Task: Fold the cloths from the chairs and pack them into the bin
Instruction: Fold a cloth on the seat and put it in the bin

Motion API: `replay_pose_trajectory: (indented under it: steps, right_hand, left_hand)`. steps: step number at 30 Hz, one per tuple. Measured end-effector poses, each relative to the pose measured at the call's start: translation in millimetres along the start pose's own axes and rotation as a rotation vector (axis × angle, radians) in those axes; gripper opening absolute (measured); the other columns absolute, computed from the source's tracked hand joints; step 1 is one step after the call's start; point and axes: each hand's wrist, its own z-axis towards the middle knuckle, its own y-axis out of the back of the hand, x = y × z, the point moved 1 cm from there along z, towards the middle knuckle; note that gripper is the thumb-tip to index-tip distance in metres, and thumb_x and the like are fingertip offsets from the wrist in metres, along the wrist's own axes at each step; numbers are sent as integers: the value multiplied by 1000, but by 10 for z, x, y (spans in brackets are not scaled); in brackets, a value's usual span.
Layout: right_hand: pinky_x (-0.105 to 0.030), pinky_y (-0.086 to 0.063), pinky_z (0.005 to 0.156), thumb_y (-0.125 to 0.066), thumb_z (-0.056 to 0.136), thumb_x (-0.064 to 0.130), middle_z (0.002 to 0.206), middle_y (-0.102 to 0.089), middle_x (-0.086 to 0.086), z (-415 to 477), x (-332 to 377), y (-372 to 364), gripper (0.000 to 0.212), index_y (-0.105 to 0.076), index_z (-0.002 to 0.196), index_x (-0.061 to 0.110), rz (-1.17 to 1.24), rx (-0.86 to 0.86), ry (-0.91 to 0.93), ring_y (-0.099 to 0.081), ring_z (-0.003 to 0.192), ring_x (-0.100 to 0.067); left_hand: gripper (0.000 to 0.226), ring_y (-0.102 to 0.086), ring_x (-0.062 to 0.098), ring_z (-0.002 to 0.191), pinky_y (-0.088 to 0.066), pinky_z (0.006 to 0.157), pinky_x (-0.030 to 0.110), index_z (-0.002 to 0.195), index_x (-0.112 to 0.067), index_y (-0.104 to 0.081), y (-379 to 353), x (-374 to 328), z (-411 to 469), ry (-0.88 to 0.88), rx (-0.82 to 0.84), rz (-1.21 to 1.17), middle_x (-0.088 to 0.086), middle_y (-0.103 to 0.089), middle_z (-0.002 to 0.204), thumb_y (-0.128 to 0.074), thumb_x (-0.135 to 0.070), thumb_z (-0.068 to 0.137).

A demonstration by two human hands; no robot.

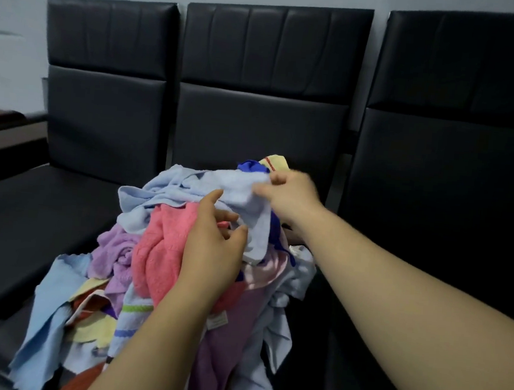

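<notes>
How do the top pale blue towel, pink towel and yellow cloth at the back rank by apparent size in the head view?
1. pale blue towel and pink towel look alike, both partly covered
2. yellow cloth, smallest, mostly hidden

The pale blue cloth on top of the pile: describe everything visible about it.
The pale blue cloth looks like soft terry towelling, crumpled and unfolded. It drapes across the top of the cloth pile on the black chair, one end hanging down beside the pink towel. The right hand pinches its upper edge near the back of the pile. The left hand, fingers loosely spread, lies on the pink towel with fingertips at the hanging fold.
</notes>
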Motion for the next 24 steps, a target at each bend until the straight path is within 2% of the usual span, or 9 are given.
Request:
replay_pose_trajectory:
  steps: [5,9,12,14,16,17,19,21,24]
  right_hand:
    - [-43,-58,92,-53,107,16,106,-77,-10,-211,266,594,20,-69,99,9,779,103,28,-72,104,-26]
    - [-32,-55,62,-43,109,16,60,-60,-6,-455,192,764,44,-54,67,12,1005,227,-166,-63,61,-22]
    - [-28,-41,60,-64,94,21,65,-51,-3,-526,35,752,25,-60,75,6,403,212,-156,-48,62,-16]
    - [-32,-42,69,-78,76,42,84,-56,-5,-548,-79,771,50,-65,100,0,-232,323,-99,-52,76,-15]
    - [-34,-39,66,-79,72,53,80,-53,-6,-615,-67,805,51,-66,89,7,-718,446,-16,-48,73,-18]
    - [-34,-38,65,-79,75,52,76,-51,-5,-657,-28,829,49,-65,85,6,-779,452,26,-46,71,-19]
    - [-35,-43,69,-81,78,48,80,-60,-3,-663,13,920,50,-68,92,1,-501,412,61,-55,74,-20]
    - [-44,-55,88,-80,84,36,103,-75,-9,-643,47,1003,40,-73,108,4,159,376,-10,-71,96,-27]
    - [-52,-46,114,-64,96,31,138,-63,-26,-649,101,1110,53,-60,139,1,799,384,-59,-61,129,-39]
  left_hand:
    - [91,-70,10,78,-56,63,24,157,-42,-9,-36,-53,-49,11,30,-39,-8,-70,95,-65,-11,92]
    - [98,-74,19,75,-61,68,36,156,-51,2,-87,-56,-84,67,63,-127,-3,-73,88,-62,-10,94]
    - [83,-71,17,75,-58,68,36,158,-44,-8,-113,-36,-100,102,116,-35,-1,-73,91,-59,-20,97]
    - [74,-69,18,81,-58,74,40,156,-43,-17,-134,-38,-130,118,139,35,3,-72,108,-56,-26,95]
    - [70,-67,20,90,-58,83,44,152,-45,-22,-148,-59,-153,122,137,31,6,-68,125,-55,-29,92]
    - [68,-67,20,92,-57,87,46,151,-45,-25,-154,-62,-160,130,131,18,7,-67,126,-55,-30,91]
    - [64,-68,21,102,-55,95,49,148,-48,-30,-156,-61,-161,142,120,-19,2,-67,126,-55,-43,90]
    - [52,-69,20,110,-54,94,49,139,-57,-41,-170,-80,-174,180,149,-114,-8,-64,131,-50,-60,88]
    - [40,-75,19,97,-57,79,39,142,-49,-43,-246,-186,-249,261,177,-386,-10,-62,130,-45,-51,102]
